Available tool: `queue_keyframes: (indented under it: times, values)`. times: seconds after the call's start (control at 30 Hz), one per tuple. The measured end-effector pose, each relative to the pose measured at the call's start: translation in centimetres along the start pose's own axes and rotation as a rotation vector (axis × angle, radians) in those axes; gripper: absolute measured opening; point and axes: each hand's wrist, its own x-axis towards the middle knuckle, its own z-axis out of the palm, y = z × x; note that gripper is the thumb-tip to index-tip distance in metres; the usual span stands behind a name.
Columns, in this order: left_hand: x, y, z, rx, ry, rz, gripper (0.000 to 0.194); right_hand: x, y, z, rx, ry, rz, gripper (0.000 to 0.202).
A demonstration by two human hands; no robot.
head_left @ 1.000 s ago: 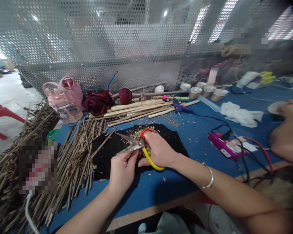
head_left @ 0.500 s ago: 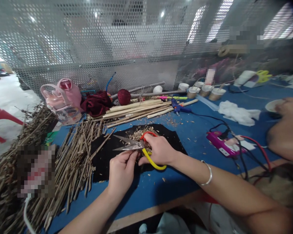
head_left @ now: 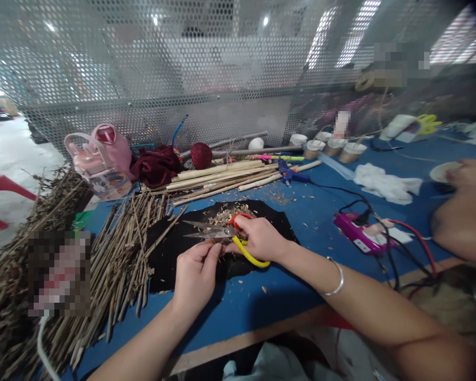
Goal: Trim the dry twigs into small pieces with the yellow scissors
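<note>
My right hand (head_left: 264,241) grips a pair of scissors (head_left: 216,232) with one red and one yellow handle loop. Their blades point left and stand slightly apart. Just below the blades, my left hand (head_left: 196,270) is closed in a pinch at the fingertips; what it holds is too small to make out. Both hands are over a black cloth (head_left: 162,272), where a pile of dry plant clippings (head_left: 224,214) lies behind the scissors. Left of the cloth spreads a heap of dry brown stalks (head_left: 122,254).
Pale peeled sticks (head_left: 222,177) lie behind the cloth near a blue glue gun (head_left: 289,172). A purple power strip (head_left: 360,235) with cables sits to the right. Another person's hand (head_left: 470,174) is at a bowl (head_left: 442,172). Pink bottles (head_left: 99,159) stand at the back left.
The scissor blades have come closer together. My left hand stays pinched just under them, and my right hand has barely shifted.
</note>
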Motion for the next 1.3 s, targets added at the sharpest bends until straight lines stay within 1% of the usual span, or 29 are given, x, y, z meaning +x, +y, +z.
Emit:
queue_keyframes:
  times: [0.2,0.27,0.33,0.43,0.6,0.83,0.97,1.13,1.3]
  values:
    - [0.1,0.0,-0.1,-0.08,0.002,-0.045,0.026,0.2,0.0,-0.1,0.144,-0.101,-0.022,0.04]
    - [0.2,-0.2,0.0,-0.119,0.009,-0.066,0.027,0.2,0.1,-0.3,0.11,-0.079,-0.01,0.041]
    - [0.3,-0.4,0.1,-0.144,0.032,-0.089,0.027,0.2,0.0,-0.4,0.05,-0.036,-0.011,0.046]
    - [0.3,-0.6,0.2,-0.168,0.027,-0.102,0.025,0.2,-0.3,-0.6,0.002,-0.005,-0.055,0.055]
    - [0.0,-0.4,0.5,-0.189,-0.02,-0.077,0.024,0.3,-0.9,-0.5,0.046,-0.018,-0.148,0.056]
    - [-0.4,0.5,0.4,-0.184,-0.034,-0.053,0.023,0.3,-0.8,0.2,0.058,0.04,-0.154,0.064]
    - [-0.5,0.7,0.2,-0.122,-0.025,-0.017,0.024,0.1,-1.0,0.4,0.101,0.042,-0.114,0.062]
    - [-0.5,0.6,0.1,-0.102,-0.021,-0.025,0.025,-0.4,-1.1,0.6,0.175,-0.034,-0.011,0.061]
    - [-0.5,0.7,0.0,-0.054,-0.003,0.012,0.026,-0.5,-0.8,0.7,0.131,-0.03,0.024,0.059]
